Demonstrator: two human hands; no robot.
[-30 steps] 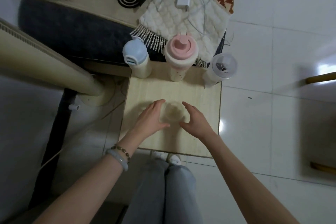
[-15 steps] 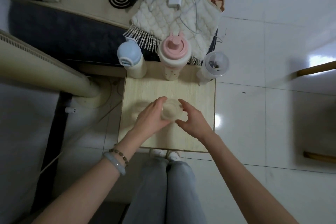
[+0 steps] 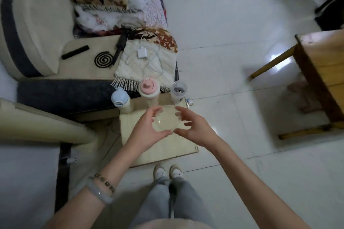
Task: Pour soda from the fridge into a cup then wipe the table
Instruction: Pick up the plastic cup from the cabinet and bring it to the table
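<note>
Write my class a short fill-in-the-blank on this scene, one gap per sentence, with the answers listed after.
1. The left hand and right hand hold a clear ____ between them.
2. The middle bottle in the row at the table's far edge has a ____ lid.
3. The bracelets are on the ____ wrist.

Answers: cup; pink; left.
</note>
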